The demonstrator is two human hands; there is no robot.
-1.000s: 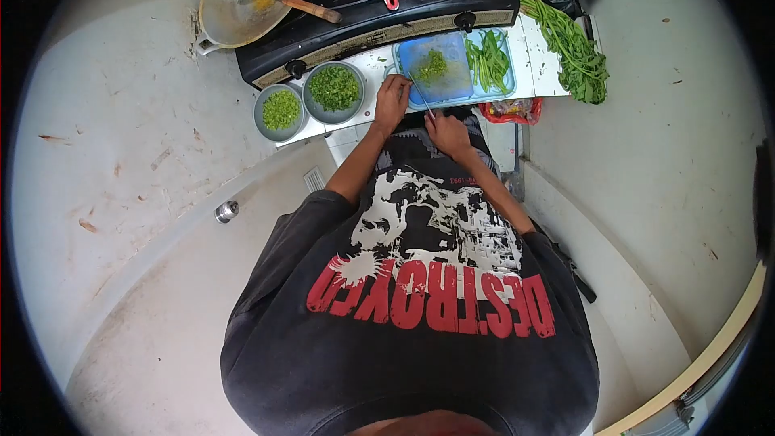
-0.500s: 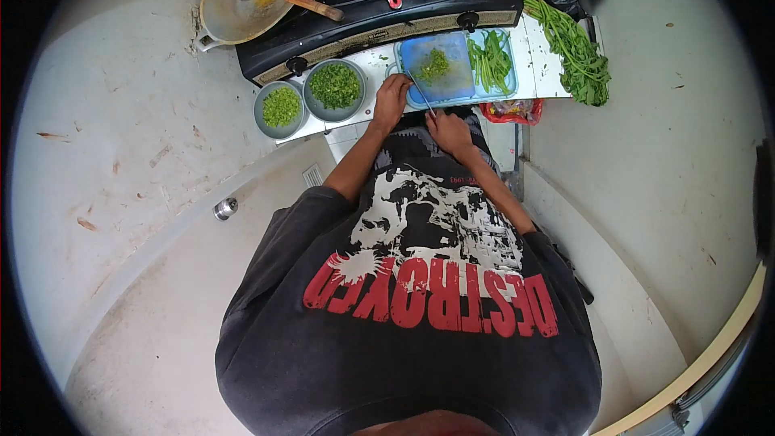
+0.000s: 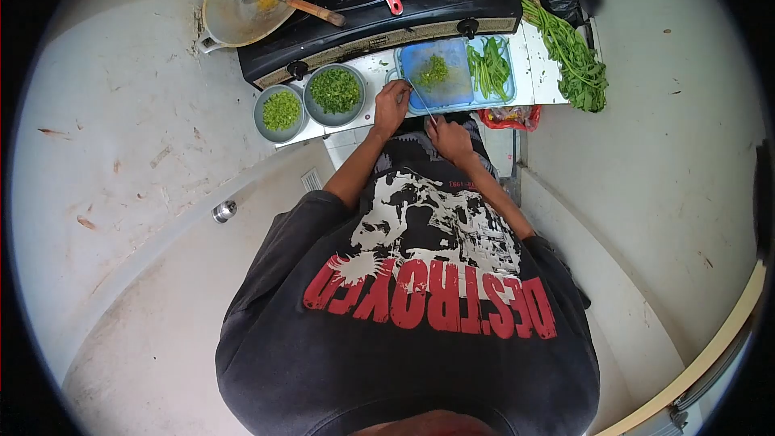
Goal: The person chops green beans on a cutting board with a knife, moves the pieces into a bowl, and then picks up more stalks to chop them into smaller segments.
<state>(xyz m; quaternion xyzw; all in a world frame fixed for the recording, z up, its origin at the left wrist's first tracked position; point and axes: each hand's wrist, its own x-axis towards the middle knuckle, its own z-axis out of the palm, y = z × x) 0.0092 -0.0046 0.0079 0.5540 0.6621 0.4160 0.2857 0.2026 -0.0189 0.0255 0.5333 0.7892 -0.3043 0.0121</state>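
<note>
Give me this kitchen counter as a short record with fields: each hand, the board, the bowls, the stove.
left hand: at the near-left edge of the blue cutting board; grip unclear
right hand: holds knife, blade over the board
on board: chopped greens, whole green stalks
left of board: small bowl, larger bowl, both holding chopped greens
stove: wok with spatula

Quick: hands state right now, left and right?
Left hand: fingers curled at blue cutting board edge; grip cannot be told.
Right hand: closed on knife.
</note>
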